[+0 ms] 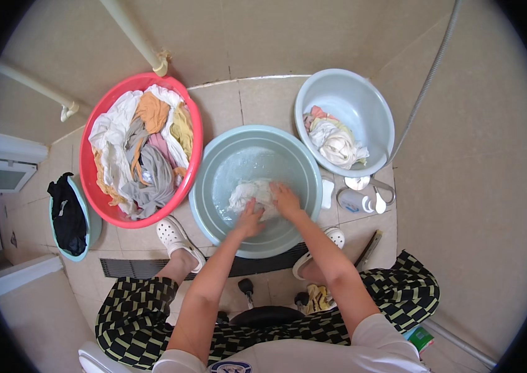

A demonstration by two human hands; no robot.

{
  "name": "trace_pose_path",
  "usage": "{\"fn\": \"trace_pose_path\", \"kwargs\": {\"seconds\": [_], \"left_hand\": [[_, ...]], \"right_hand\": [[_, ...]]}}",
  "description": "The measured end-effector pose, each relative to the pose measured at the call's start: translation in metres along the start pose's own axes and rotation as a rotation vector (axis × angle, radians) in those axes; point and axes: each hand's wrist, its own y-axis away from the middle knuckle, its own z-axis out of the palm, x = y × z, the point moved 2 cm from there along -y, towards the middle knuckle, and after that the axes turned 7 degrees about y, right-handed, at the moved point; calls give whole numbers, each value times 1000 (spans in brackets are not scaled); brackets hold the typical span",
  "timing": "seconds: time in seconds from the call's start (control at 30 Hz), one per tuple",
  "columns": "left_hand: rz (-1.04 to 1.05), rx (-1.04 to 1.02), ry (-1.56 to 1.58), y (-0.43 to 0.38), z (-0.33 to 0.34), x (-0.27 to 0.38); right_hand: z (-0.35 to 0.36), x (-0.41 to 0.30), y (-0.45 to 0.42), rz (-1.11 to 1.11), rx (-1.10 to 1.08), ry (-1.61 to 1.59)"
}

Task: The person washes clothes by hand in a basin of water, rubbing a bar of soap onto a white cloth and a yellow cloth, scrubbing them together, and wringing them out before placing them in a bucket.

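A wide blue-green plastic basin (pixel 202 186) with shallow water stands on the floor between my feet. In it lies a wet white cloth (pixel 249 192). My left hand (pixel 250 220) rests at the near edge of the cloth, its fingers spread. At the right side of the cloth is my right hand (pixel 285 199), fingers touching the fabric; whether it grips any is not clear. Left of the basin, a red oval tub (pixel 87 186) holds white, orange, grey and yellow clothes. A pale blue basin (pixel 361 102) at the upper right holds white and pink cloths.
A small light-blue bucket (pixel 94 226) with black clothing (pixel 67 219) stands at far left. A white pump bottle (pixel 354 200), a shower head (pixel 357 183) with a metal hose (pixel 431 70), and a white bar-like object (pixel 327 193) are at right. A floor grate (pixel 135 268) runs behind the basin.
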Motion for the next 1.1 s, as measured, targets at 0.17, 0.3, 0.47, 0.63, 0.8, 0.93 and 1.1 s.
{"fn": "trace_pose_path", "kwargs": {"seconds": [0.17, 0.3, 0.47, 0.63, 0.8, 0.93, 1.1], "left_hand": [[-206, -7, -242, 2, -24, -38], [-155, 480, 338, -9, -20, -47], [-25, 316, 1933, -9, -12, -16], [17, -274, 2456, 0, -6, -18], [-101, -159, 2377, -4, 4, -15], [-503, 227, 2085, 2, -11, 11], [-341, 296, 1865, 0, -23, -11]], "right_hand": [[-13, -17, -7, 112, -239, 75], [4, -27, -7, 286, -65, -264], [-14, -122, 30, -105, 406, -579], [-43, -165, 63, -291, 383, -529], [-32, -146, 36, -184, 423, -115], [-17, -100, 6, 86, 215, -155], [-11, -66, -7, 216, 255, -353]]}}
